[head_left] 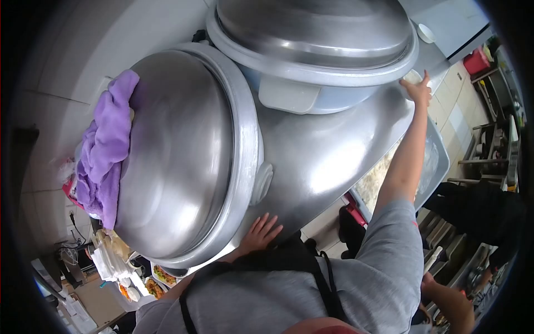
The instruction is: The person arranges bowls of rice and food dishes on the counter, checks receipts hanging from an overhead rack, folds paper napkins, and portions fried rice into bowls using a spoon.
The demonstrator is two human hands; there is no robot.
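My left hand (261,232) lies on the steel counter (334,150) with its fingers spread, holding nothing, next to the nearer large rice cooker (183,150). My right arm stretches far out to the right. At the counter's far right edge, my right hand (418,93) is on a white bowl (412,77), thumb and fingers apart around it; the hand hides part of the bowl. The second large cooker (317,33) stands just left of that hand, with its domed metal lid on. The nearer cooker's lid is also on.
A purple cloth (105,145) drapes over the nearer cooker's lid. Another white bowl (426,33) sits farther back. Below my right arm is a grey tub (439,161) with pale contents. Food trays (156,286) stand lower left. Another person's arm (450,300) shows lower right, near shelves.
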